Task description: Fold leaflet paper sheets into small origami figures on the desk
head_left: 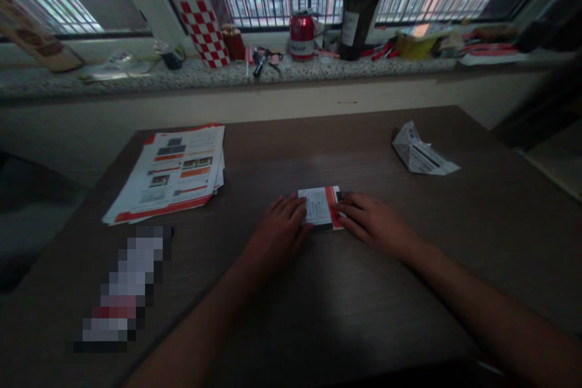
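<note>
Where my left hand (pixel 286 218) touches the folded leaflet (pixel 317 205) at its nine-o'clock edge, I see a slack grip, fingers extended; my right hand (pixel 367 217), at three, looks equally unclenched. The far edge of the bench (pixel 282 151) lies well apart at twelve, a creased paper (pixel 421 153) at two, wide surface between.

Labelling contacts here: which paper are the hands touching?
The small rectangular paper between left hand and right hand; the stacked sheets and peaked, creased paper lie untouched.
</note>
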The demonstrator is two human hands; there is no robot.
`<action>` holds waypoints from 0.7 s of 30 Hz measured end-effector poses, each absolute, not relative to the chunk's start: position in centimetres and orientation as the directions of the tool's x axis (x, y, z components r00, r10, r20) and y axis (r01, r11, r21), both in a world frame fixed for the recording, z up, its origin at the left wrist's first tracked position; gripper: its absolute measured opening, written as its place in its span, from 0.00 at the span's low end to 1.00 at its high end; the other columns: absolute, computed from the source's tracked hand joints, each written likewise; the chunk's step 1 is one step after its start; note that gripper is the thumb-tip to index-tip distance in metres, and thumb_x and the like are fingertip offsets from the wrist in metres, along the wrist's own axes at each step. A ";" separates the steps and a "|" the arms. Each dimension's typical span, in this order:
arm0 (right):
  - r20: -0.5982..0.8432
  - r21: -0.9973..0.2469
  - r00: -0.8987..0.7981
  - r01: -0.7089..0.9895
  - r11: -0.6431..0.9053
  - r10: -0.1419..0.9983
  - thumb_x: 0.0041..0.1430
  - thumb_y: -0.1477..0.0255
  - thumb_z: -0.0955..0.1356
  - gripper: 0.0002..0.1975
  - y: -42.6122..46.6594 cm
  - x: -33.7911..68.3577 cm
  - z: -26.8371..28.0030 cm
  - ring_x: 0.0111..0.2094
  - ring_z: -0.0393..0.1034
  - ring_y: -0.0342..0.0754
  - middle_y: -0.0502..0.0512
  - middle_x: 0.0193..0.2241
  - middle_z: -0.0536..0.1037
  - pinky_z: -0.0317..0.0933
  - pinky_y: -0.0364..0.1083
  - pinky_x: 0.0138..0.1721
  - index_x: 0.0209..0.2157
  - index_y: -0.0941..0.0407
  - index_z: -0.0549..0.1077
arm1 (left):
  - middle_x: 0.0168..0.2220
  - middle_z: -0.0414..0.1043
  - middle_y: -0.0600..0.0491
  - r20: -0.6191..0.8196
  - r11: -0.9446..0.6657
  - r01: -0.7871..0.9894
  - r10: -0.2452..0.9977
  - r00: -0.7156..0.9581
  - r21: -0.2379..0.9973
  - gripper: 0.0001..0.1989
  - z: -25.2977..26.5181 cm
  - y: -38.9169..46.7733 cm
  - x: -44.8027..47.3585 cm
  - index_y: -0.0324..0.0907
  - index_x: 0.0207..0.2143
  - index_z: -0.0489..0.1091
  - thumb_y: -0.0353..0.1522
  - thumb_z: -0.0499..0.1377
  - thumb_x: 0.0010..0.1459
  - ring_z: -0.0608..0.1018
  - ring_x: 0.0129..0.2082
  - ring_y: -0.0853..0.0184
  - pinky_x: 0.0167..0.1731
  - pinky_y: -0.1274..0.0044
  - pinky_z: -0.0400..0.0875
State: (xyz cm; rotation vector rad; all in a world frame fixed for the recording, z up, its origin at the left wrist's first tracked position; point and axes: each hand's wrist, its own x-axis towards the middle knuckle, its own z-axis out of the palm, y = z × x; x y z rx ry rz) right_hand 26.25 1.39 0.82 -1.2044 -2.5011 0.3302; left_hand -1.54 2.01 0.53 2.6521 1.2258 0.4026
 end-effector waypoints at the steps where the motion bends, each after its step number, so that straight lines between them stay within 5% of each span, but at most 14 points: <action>1: 0.224 -0.352 -0.563 0.714 0.605 0.795 0.76 0.65 0.62 0.18 1.5 26.1 0.7 0.55 0.74 0.60 0.65 0.53 0.78 0.72 0.61 0.54 0.58 0.56 0.76 | 0.62 0.72 0.40 0.178 -0.623 0.732 0.782 0.598 0.277 0.14 0.4 2.1 -1.4 0.39 0.57 0.70 0.34 0.55 0.73 0.72 0.64 0.50 0.66 0.52 0.65; 6: 0.309 -0.356 -0.493 0.733 0.580 0.813 0.76 0.66 0.63 0.19 2.4 25.3 -0.5 0.57 0.73 0.60 0.66 0.58 0.77 0.71 0.62 0.56 0.62 0.55 0.73 | 0.66 0.68 0.39 0.192 -0.583 0.780 0.812 0.551 0.227 0.26 -0.3 2.5 -0.9 0.38 0.68 0.62 0.35 0.56 0.71 0.72 0.65 0.50 0.67 0.53 0.63; 11: 0.287 -0.317 -0.547 0.721 0.617 0.787 0.75 0.66 0.63 0.31 2.8 24.5 -1.6 0.72 0.57 0.61 0.66 0.72 0.61 0.58 0.65 0.69 0.74 0.55 0.56 | 0.74 0.56 0.39 0.145 -0.583 0.792 0.812 0.565 0.183 0.28 -0.7 2.6 -1.0 0.38 0.71 0.59 0.37 0.52 0.73 0.61 0.73 0.51 0.71 0.51 0.53; 16: 0.226 -0.265 -0.578 0.738 0.620 0.784 0.77 0.64 0.61 0.35 2.9 24.4 -2.4 0.75 0.49 0.57 0.62 0.75 0.53 0.51 0.64 0.73 0.77 0.52 0.44 | 0.76 0.50 0.42 0.072 -0.560 0.812 0.828 0.556 0.165 0.29 -0.7 2.4 -1.1 0.40 0.74 0.53 0.38 0.49 0.75 0.56 0.75 0.52 0.72 0.48 0.48; 21: 0.201 -0.243 -0.562 0.765 0.596 0.803 0.77 0.61 0.60 0.34 2.8 24.5 -2.3 0.75 0.47 0.55 0.59 0.75 0.52 0.49 0.62 0.73 0.77 0.51 0.43 | 0.77 0.48 0.46 0.035 -0.534 0.830 0.843 0.536 0.162 0.29 -0.8 2.3 -1.2 0.44 0.75 0.51 0.40 0.47 0.76 0.54 0.76 0.54 0.72 0.46 0.44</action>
